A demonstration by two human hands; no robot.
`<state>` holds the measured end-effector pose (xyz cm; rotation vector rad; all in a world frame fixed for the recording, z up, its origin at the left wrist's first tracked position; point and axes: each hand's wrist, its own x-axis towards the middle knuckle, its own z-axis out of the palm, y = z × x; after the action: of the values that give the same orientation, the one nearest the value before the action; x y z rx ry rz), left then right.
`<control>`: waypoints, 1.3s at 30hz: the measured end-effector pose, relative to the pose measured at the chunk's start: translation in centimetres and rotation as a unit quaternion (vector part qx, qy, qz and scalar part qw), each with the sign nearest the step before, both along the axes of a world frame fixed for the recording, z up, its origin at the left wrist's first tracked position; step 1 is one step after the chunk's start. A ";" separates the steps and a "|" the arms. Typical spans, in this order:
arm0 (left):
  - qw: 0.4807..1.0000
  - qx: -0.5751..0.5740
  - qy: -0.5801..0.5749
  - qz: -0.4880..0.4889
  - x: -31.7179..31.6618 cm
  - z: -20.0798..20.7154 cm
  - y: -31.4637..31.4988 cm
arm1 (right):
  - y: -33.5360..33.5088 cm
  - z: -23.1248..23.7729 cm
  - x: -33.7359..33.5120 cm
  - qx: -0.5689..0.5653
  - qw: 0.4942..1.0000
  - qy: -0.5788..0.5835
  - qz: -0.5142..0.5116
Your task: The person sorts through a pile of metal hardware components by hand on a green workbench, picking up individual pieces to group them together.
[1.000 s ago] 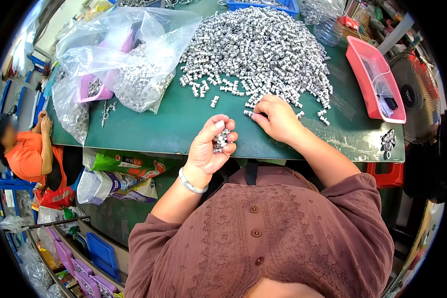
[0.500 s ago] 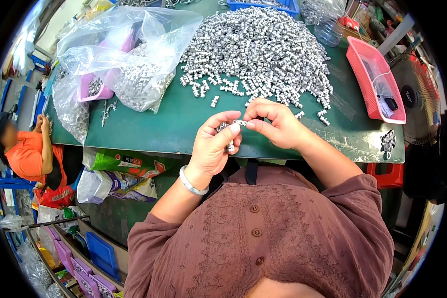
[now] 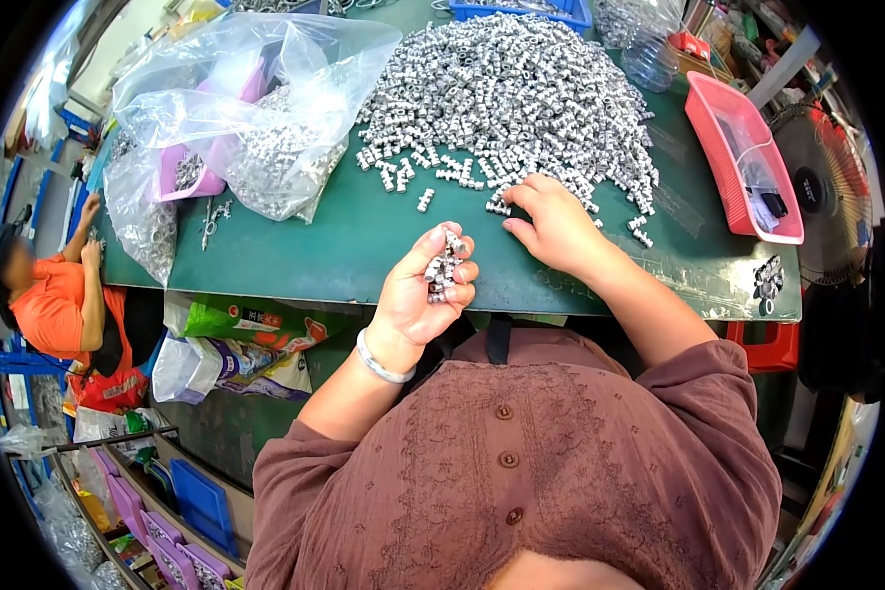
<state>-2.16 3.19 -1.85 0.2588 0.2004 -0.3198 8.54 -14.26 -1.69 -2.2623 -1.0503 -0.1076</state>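
My left hand (image 3: pixel 425 295) is raised above the near edge of the green table (image 3: pixel 344 246), palm up, cupping a small stack of silver metal parts (image 3: pixel 441 267). My right hand (image 3: pixel 551 221) rests on the table at the near edge of a big heap of the same silver parts (image 3: pixel 511 93), fingertips on loose pieces; whether it pinches one I cannot tell. A few stray parts (image 3: pixel 403 177) lie between the heap and my hands.
Clear plastic bags with more silver parts and purple trays (image 3: pixel 236 128) sit at the left. A pink tray (image 3: pixel 742 157) lies at the right, a fan (image 3: pixel 826 197) beyond it. A person in orange (image 3: pixel 54 295) sits at far left. Blue bins (image 3: pixel 202 506) stand below.
My right hand has left my left hand and gone back to the heap's edge. My left hand stays raised with its stack of parts.
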 end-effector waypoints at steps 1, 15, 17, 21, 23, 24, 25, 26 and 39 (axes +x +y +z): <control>1.000 -0.012 -0.001 -0.001 0.0 0.0 0.0 | 0.1 0.0 0.0 -0.029 0.999 -0.025 -0.013; 0.998 -0.062 0.004 -0.001 0.2 -0.5 0.1 | 0.2 -0.3 0.2 -0.034 0.998 -0.047 -0.006; 0.998 -0.066 0.000 0.000 0.2 -0.8 0.2 | 0.1 -0.5 0.2 -0.033 0.998 -0.047 -0.003; 0.999 -0.030 0.004 0.021 0.1 -0.4 0.4 | -0.2 -0.3 0.3 -0.034 0.998 -0.052 0.031; 0.999 0.003 0.016 0.033 0.2 0.0 0.3 | -0.3 -0.2 0.2 -0.035 0.997 -0.050 0.038; 0.999 0.010 0.021 0.036 0.2 0.1 0.2 | -0.3 -0.2 0.2 -0.029 0.998 -0.045 0.024; 0.999 0.017 0.025 0.041 0.1 0.1 0.2 | -0.2 -0.1 0.1 -0.023 0.999 -0.040 0.013; 0.999 0.017 0.025 0.041 0.1 0.0 0.2 | -0.2 -0.1 0.0 -0.023 0.999 -0.040 0.013; 0.988 0.149 0.029 0.039 -0.1 -0.8 -0.2 | 0.1 0.8 -1.0 0.143 0.980 0.129 0.056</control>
<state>-2.30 2.97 -2.70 0.5359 0.3155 -0.2181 7.54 -14.19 -0.84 -1.8953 -0.9541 0.0778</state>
